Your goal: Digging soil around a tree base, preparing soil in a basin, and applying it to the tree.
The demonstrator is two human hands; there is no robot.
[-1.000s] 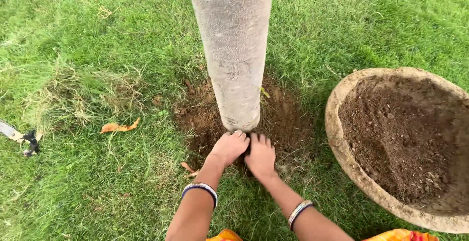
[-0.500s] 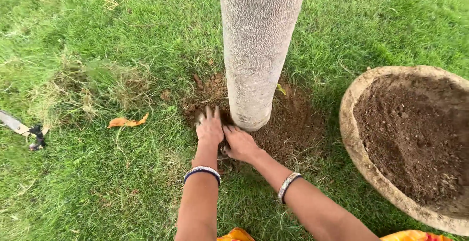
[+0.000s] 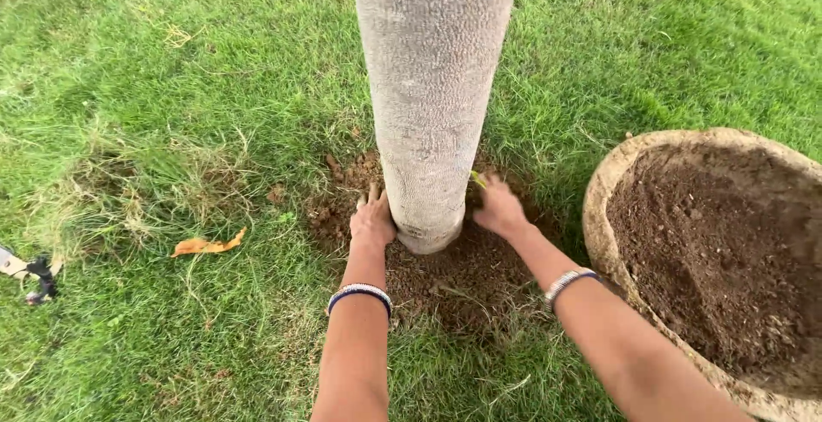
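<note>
Both hands, left hand (image 3: 372, 223) and right hand (image 3: 499, 210), apparently flat-fingered, press soil (image 3: 462, 272) flanking trunk (image 3: 432, 105).

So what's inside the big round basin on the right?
The basin holds loose brown soil, heaped toward its far side. The soil covers the bottom, and the frame edge cuts off its right part.

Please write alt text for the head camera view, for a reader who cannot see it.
A person's left hand and right hand press brown soil on either side of a grey tree trunk in a lawn. At right, a round basin holds more soil.
</note>
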